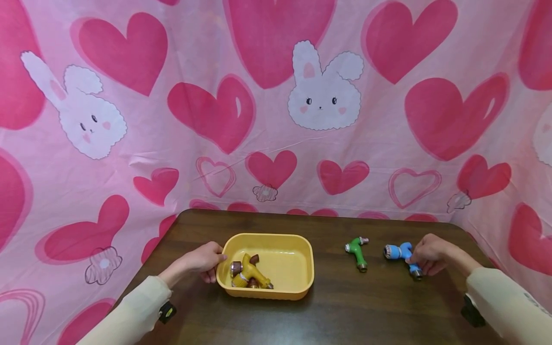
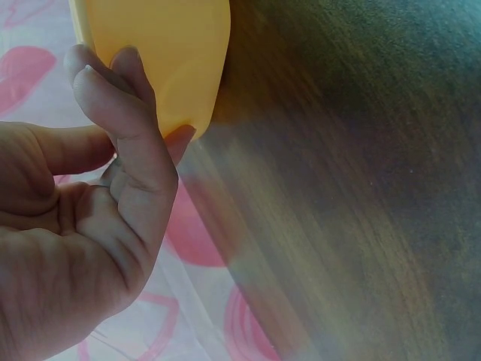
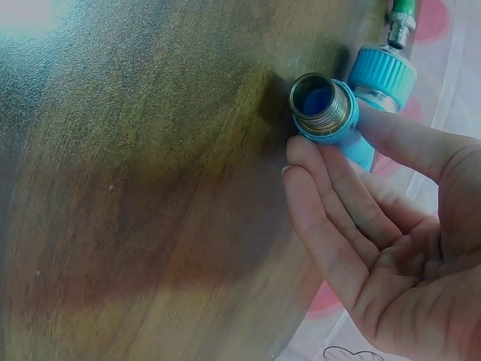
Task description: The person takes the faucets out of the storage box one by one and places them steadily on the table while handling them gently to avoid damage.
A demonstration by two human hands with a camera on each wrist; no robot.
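Note:
On the left, a yellow plastic basin (image 1: 293, 291) stands on the table, and my left hand (image 1: 203, 261) grips its left rim. The left wrist view has the thumb on one side of the basin wall (image 2: 188, 53) and curled fingers on the other. Inside lies a yellow branched pipe fitting (image 1: 255, 274) with brown parts beside it. At the right, my right hand (image 1: 432, 255) pinches a blue branched pipe fitting (image 1: 405, 251) between thumb and fingers. Its open threaded brass end (image 3: 325, 105) faces the right wrist camera. The fitting's contact with the table is hard to tell.
A green branched pipe fitting (image 1: 356, 251) lies between the basin and the blue fitting. The dark wooden table (image 1: 345, 311) has rounded far corners. Pink cloth (image 1: 276, 139) with hearts and rabbits hangs behind it and at both sides.

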